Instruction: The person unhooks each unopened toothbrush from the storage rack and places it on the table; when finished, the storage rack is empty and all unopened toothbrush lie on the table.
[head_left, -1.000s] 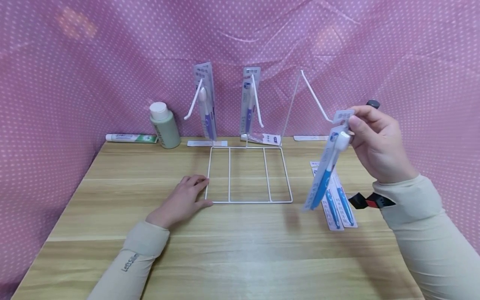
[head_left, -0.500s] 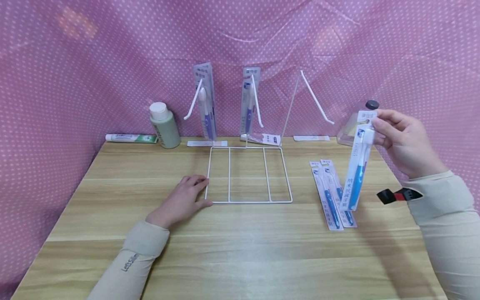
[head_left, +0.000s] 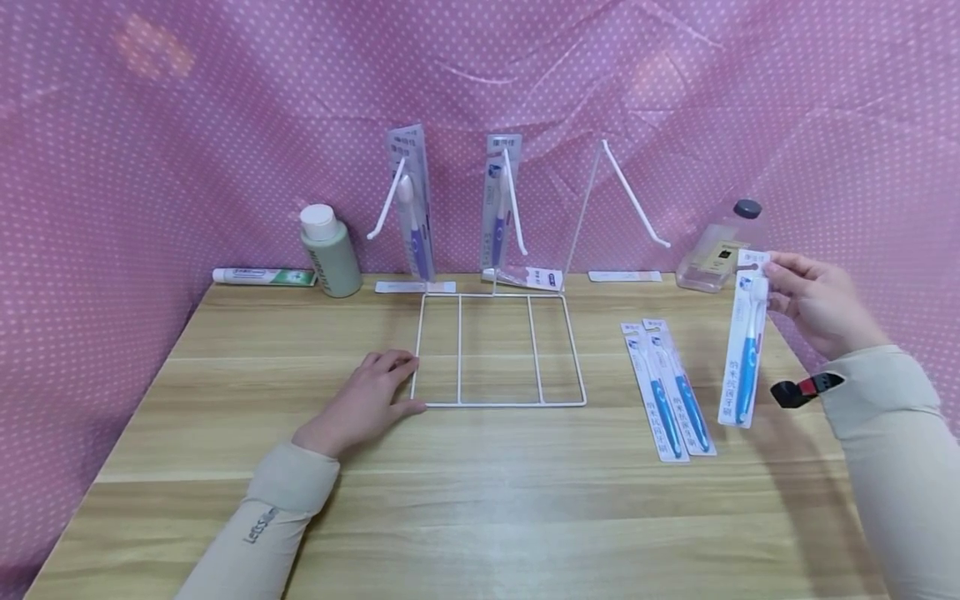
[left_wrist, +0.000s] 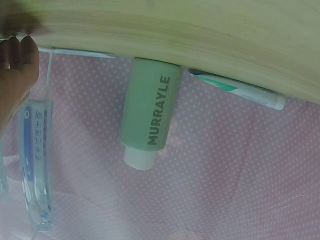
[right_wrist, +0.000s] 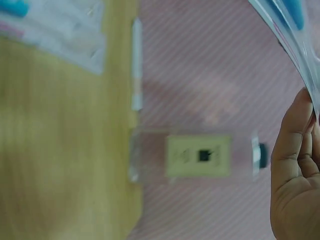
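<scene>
My right hand (head_left: 825, 304) pinches the top of a packaged toothbrush (head_left: 748, 358) with a blue handle, held upright at the right side of the table. In the right wrist view the fingers (right_wrist: 295, 135) are at the pack's edge. Two more blue toothbrush packs (head_left: 667, 392) lie side by side on the table, left of the held one. My left hand (head_left: 363, 404) rests at the near left corner of a white wire display rack (head_left: 498, 405), fingertips and thumb touching its base. Purple toothbrush packs (head_left: 412, 217) hang on the left and middle hooks; the right hook (head_left: 633, 196) is bare.
A green bottle (head_left: 330, 254) and a toothpaste tube (head_left: 262, 277) are at the back left. Behind the rack lies another tube (head_left: 525, 277). A clear bottle (head_left: 716, 254) with a dark cap stands at the back right. Pink dotted cloth (head_left: 300, 100) surrounds the table.
My right hand has carried the toothbrush pack right and lower, away from the right hook, uncovering the two packs on the table. The left hand and rack have stayed put.
</scene>
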